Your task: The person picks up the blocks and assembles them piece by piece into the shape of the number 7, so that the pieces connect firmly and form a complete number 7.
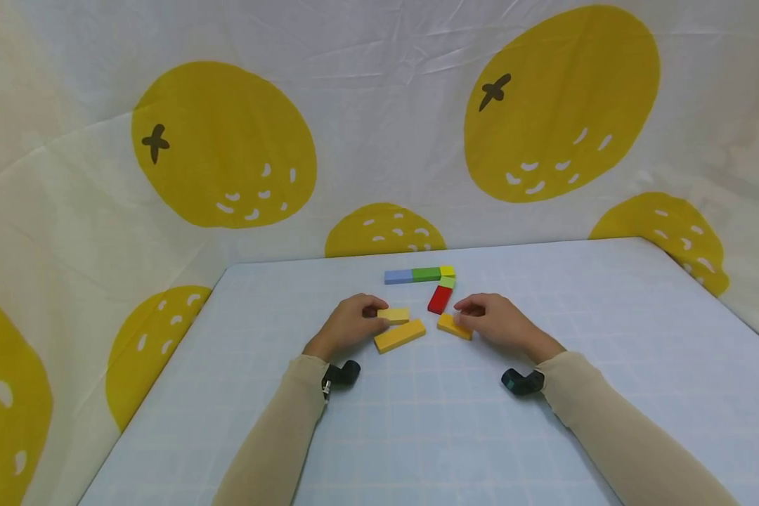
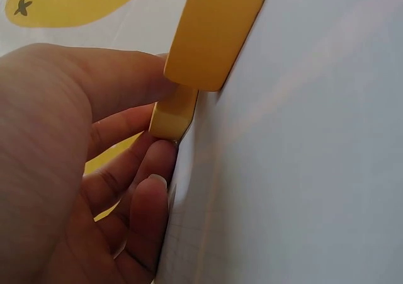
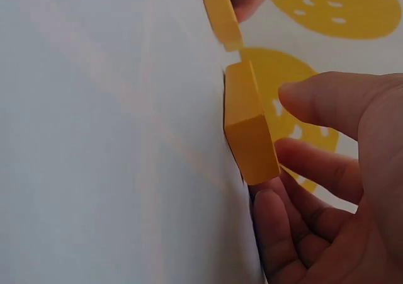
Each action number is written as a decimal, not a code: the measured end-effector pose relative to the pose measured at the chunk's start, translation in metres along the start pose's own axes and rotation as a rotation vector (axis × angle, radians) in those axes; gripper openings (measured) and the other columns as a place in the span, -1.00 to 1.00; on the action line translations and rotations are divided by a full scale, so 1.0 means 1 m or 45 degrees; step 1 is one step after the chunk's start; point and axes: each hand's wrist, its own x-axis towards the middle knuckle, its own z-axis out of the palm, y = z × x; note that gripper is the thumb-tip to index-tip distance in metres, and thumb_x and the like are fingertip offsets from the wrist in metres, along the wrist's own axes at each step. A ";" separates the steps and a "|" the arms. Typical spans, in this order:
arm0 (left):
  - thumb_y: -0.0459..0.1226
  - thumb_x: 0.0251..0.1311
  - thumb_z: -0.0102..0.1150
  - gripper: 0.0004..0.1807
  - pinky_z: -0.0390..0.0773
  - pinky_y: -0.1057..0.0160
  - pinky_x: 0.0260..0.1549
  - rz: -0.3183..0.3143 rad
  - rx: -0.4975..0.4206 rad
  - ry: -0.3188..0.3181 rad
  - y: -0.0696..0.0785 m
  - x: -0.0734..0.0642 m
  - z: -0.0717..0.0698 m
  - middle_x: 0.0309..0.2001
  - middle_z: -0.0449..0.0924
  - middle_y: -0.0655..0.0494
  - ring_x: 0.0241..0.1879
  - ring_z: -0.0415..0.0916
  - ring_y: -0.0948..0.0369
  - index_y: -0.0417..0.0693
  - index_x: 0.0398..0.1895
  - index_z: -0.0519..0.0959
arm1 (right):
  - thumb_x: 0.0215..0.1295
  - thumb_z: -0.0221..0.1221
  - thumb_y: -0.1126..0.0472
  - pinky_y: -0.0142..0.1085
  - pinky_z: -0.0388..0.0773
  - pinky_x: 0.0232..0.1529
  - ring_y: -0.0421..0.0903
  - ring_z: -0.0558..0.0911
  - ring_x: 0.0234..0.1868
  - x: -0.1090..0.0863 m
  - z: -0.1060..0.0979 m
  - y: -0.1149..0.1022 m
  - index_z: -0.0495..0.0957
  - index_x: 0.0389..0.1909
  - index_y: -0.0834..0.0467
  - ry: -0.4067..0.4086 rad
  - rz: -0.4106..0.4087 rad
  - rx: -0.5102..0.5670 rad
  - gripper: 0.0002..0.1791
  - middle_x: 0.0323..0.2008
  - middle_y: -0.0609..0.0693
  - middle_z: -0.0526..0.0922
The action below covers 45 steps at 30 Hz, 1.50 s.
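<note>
My left hand [image 1: 348,325] pinches the left end of a small pale yellow block [image 1: 397,315], thumb on its near side and fingers on the far side. Right in front of that block lies a longer orange-yellow block [image 1: 400,336], whose end hides the thumb tip in the left wrist view. To the right, an orange block [image 1: 450,325] lies slanted on the table. Beside its right end is my right hand [image 1: 496,320]; in the right wrist view the thumb [image 3: 315,98] stands apart from the block while the other fingers are close by its end.
Behind the hands, a red block [image 1: 439,299], a light green block [image 1: 447,282], a yellow block [image 1: 447,270], a green block [image 1: 426,274] and a blue block [image 1: 398,277] form a bent line. A pale checked cloth covers the table [image 1: 417,436]; a fruit-print curtain [image 1: 386,140] hangs behind.
</note>
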 end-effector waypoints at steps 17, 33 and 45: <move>-0.06 0.24 0.36 -0.66 0.50 0.13 0.08 -0.058 -0.010 -0.015 0.003 -0.002 0.001 -0.03 0.55 0.23 -0.03 0.44 0.16 0.16 0.06 0.64 | 0.32 0.30 0.00 -0.13 0.53 0.05 -0.05 0.52 -0.04 -0.005 0.006 0.007 0.59 0.15 0.09 -0.004 -0.051 -0.037 -0.56 -0.06 -0.04 0.58; -0.05 0.22 0.37 -0.66 0.50 0.15 0.06 -0.061 0.000 -0.001 0.003 0.001 0.000 -0.06 0.55 0.24 -0.05 0.44 0.16 0.16 0.05 0.65 | 0.33 0.30 0.02 -0.15 0.54 0.01 -0.04 0.51 -0.05 -0.006 0.005 0.005 0.61 0.14 0.08 0.013 -0.072 -0.058 -0.58 -0.07 -0.04 0.57; -0.06 0.23 0.36 -0.66 0.50 0.15 0.04 -0.034 0.009 -0.005 0.001 0.001 0.000 -0.07 0.55 0.24 -0.06 0.44 0.16 0.15 0.05 0.65 | 0.33 0.29 0.04 -0.16 0.51 -0.01 -0.03 0.50 -0.08 -0.006 0.006 0.004 0.65 0.05 0.08 0.022 -0.073 -0.044 -0.66 -0.08 -0.03 0.56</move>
